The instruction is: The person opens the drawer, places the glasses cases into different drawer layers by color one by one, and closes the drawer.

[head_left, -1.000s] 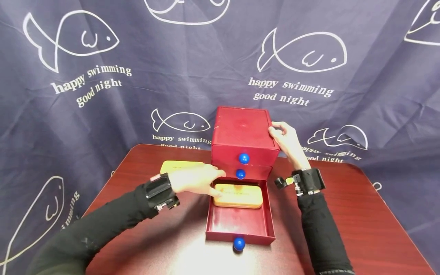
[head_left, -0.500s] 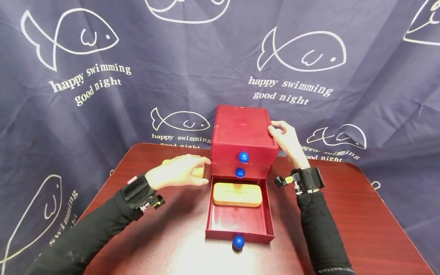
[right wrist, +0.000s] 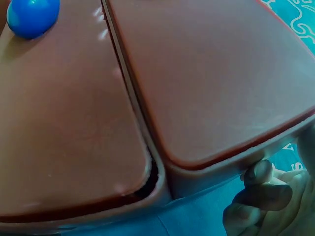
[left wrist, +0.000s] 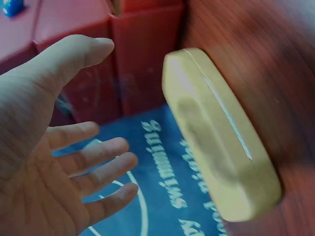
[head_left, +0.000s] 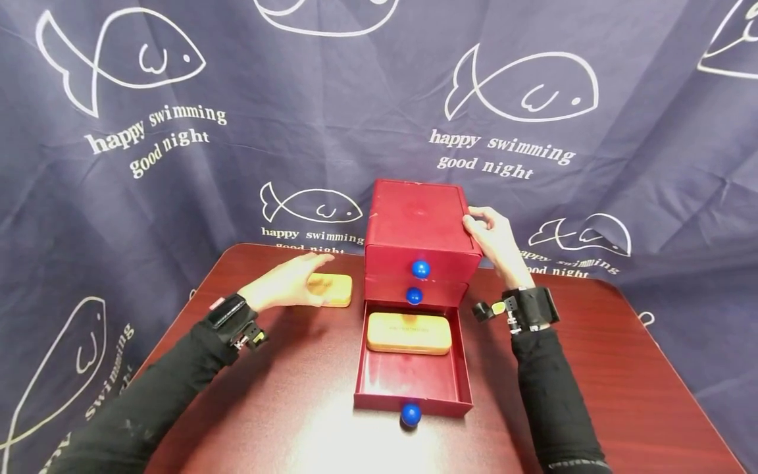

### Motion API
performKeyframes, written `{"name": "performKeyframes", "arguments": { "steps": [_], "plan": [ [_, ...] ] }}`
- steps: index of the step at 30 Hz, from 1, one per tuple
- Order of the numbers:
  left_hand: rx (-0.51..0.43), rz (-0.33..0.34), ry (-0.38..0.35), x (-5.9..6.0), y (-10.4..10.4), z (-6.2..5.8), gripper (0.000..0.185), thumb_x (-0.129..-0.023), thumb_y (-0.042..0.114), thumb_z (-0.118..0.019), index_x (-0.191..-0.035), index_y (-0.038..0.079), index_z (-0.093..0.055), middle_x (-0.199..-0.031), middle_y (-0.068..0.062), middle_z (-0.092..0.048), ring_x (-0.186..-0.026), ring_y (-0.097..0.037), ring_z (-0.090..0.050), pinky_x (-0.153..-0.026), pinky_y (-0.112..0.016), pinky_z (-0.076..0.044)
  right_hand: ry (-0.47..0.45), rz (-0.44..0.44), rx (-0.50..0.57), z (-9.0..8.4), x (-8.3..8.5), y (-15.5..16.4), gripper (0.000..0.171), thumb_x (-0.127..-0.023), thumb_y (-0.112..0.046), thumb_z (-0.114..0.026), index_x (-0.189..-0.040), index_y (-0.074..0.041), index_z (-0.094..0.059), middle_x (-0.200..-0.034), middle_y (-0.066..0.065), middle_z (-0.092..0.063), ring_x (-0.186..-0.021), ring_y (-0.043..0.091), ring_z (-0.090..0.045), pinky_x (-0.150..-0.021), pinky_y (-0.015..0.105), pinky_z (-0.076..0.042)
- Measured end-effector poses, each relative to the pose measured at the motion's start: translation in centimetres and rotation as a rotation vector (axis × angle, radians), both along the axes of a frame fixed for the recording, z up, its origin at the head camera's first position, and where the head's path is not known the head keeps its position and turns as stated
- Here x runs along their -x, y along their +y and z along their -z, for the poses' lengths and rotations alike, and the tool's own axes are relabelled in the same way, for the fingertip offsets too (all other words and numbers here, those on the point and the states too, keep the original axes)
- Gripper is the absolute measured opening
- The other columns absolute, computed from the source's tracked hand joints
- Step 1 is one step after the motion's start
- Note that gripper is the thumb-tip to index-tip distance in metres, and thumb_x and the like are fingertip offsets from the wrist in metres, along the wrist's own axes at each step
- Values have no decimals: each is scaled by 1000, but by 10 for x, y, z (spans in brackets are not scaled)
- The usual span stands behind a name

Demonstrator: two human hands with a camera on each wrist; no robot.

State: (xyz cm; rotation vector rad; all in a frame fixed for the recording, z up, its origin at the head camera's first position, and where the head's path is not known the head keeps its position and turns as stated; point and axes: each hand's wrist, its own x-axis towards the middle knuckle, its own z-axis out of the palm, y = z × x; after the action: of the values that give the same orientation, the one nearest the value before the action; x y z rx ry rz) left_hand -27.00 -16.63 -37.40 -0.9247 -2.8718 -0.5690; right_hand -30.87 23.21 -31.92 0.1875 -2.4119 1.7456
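Observation:
In the head view my left hand (head_left: 287, 283) hovers over a yellow case (head_left: 334, 290) on the table, left of a red drawer box (head_left: 417, 217). The left wrist view shows its thumb and fingers spread, with a gap between them and the yellow case (left wrist: 216, 137). My right hand (head_left: 497, 243) touches the right side of the drawer box; in the right wrist view its bent fingertips (right wrist: 258, 173) rest against that side. A second yellow case (head_left: 408, 333) lies at the back of the pulled-out bottom drawer (head_left: 408, 382).
Two upper drawers with blue knobs (head_left: 421, 268) are pushed in. The bottom drawer's blue knob (head_left: 411, 415) juts toward the front. A reddish wooden table (head_left: 592, 368) carries everything, and a blue curtain (head_left: 379, 99) with white fish hangs behind it.
My left hand has moved left, away from the case in the drawer, to the other case on the table. The right hand has stayed at the drawer box.

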Motion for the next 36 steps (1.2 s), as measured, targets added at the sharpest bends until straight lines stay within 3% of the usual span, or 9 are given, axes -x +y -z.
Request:
{"name": "performKeyframes", "arguments": {
  "steps": [7,15,21,27,36],
  "plan": [
    [32,-33,16,14,-12,14,90,-73,29,-89,-146,-5,-48,-143,-26,-57,-134,-45,-53,-112,-59,-45,-3,0,3,0,1,0,46,-101,-22,-60,-140,2,-54,-71,-18,-65,-62,-2,-65,-61,15,-56],
    [84,-68,-47,27,-18,28,88,-72,32,-88,-144,-2,-50,-139,-25,-60,-129,-47,-55,-109,-62,-47,7,-1,-7,-1,1,0,47,-101,-22,-60,-141,3,-54,-73,-20,-64,-63,-3,-65,-61,14,-56],
    [125,-78,-113,34,-21,33,96,-68,34,-90,-147,2,-48,-137,-25,-60,-124,-42,-58,-105,-59,-49,2,11,-10,-3,-1,-1,48,-101,-22,-61,-142,2,-54,-74,-19,-64,-63,-2,-65,-61,14,-56],
    [184,-94,-209,36,-21,34,107,-63,31,-96,-151,2,-43,-145,-28,-52,-130,-47,-54,-110,-60,-46,-1,15,-5,-3,-1,-1,47,-101,-24,-61,-141,1,-55,-75,-18,-66,-64,-1,-67,-62,15,-57],
    [279,-121,-243,45,-20,36,117,-54,34,-101,-150,1,-43,-142,-23,-57,-129,-43,-55,-110,-56,-47,3,11,0,-2,0,-1,47,-100,-24,-61,-140,0,-56,-75,-18,-65,-65,-1,-66,-63,15,-57]
  ]
}}
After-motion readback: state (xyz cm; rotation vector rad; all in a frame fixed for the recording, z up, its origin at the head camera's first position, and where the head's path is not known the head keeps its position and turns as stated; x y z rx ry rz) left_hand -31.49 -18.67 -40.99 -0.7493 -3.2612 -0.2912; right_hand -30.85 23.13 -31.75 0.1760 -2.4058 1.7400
